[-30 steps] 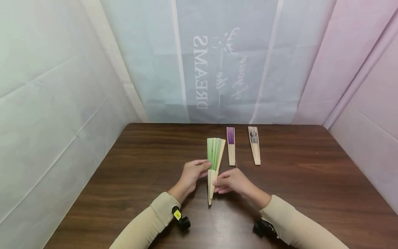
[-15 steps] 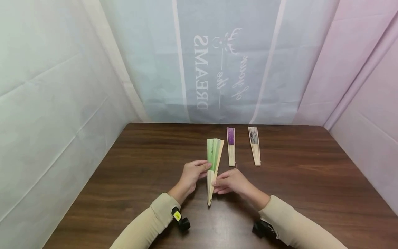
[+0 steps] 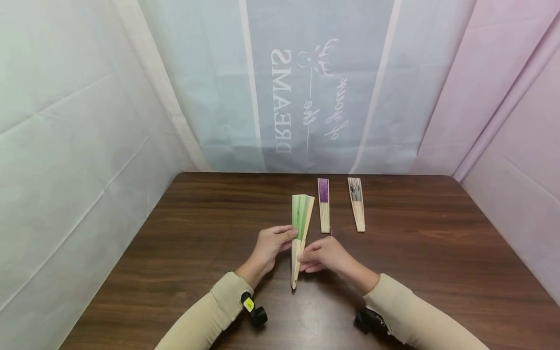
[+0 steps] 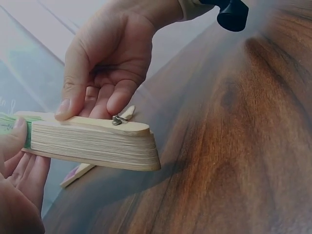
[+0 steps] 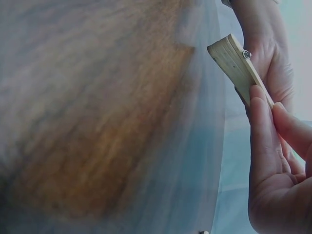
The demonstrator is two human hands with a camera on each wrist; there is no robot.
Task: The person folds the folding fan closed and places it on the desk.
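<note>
A green folding fan point(image 3: 299, 214) with pale wooden ribs is held over the table, partly spread at its top. My left hand point(image 3: 272, 244) pinches its left side where the green leaf meets the ribs. Lower on the right side, my right hand point(image 3: 323, 254) pinches the outer rib between thumb and fingers. The left wrist view shows the stacked ribs point(image 4: 92, 146) pressed close together, with a metal rivet point(image 4: 117, 120) at the narrow end. In the right wrist view the fan's narrow end point(image 5: 234, 61) points up and away from the right fingers.
Beyond the right hand lie a folded purple fan point(image 3: 323, 204) and a folded grey patterned fan point(image 3: 357, 204), both on the dark wooden table point(image 3: 210, 209). A printed cloth backdrop point(image 3: 302, 97) stands at the table's far edge, with pale cloth walls at both sides.
The top of the green fan has narrowed a little, its right outer rib shifting left toward the rest. Both hands keep their grip in nearly the same place.
</note>
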